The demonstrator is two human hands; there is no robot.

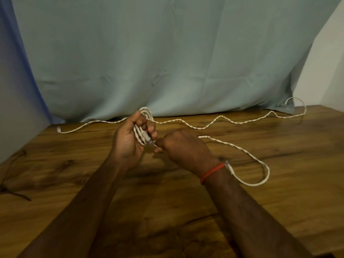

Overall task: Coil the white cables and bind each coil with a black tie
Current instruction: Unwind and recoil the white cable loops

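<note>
Table: brown wood-grain tabletop [186, 211], beneath both hands.
Cable: white twisted cable [247, 155], judged light, limp, springy; tail trails right of the fingers.
Left hand [128, 144]: fingers curled around the coil [147, 111].
Right hand [184, 146]: fingers closed on the tail.
Hold: pinch all loops together.
Ties: thin black ties [11, 187], far left of the fingers.

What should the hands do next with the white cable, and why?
Probably wind another loop onto the coil. The left hand grips it, and the right hand seems to hold the loose tail, which trails uncoiled across the table.
</note>
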